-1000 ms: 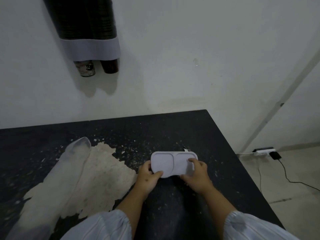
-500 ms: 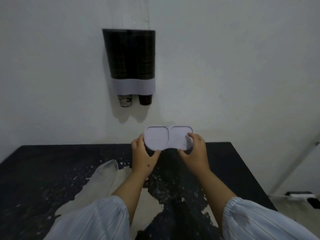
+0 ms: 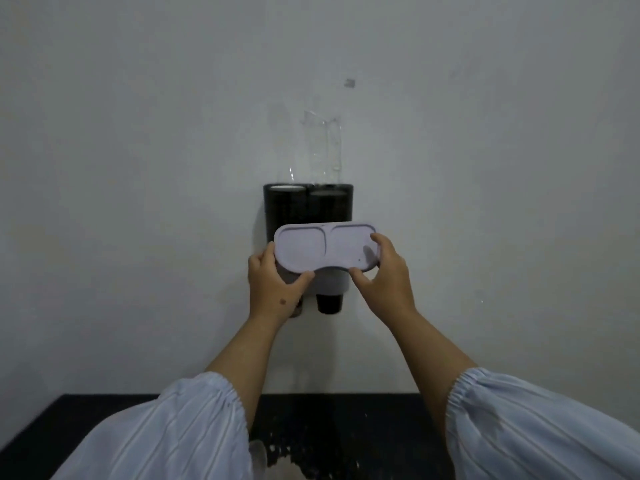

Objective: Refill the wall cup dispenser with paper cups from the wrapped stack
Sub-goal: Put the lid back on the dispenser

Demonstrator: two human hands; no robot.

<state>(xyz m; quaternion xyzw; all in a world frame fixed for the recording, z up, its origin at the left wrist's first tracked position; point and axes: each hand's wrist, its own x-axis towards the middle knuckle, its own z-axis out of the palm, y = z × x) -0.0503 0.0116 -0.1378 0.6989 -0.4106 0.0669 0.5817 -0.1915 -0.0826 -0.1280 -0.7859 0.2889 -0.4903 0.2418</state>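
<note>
One white wall (image 3: 138,168), bare but for a strip of clear tape (image 3: 323,147) above the fixture. One black table (image 3: 52,427) at its foot, speckled white. Two pale striped sleeves (image 3: 166,431). One dark wall dispenser (image 3: 341,206) with two tubes — both hold cups to the top; one black cup (image 3: 329,303) pokes out below, the other outlet hidden behind the left hand (image 3: 273,289). One lilac lid (image 3: 325,251), two-lobed, held in front of the dispenser: left hand grips its left end, right hand (image 3: 388,278) pinches the right. No writing legible.
</note>
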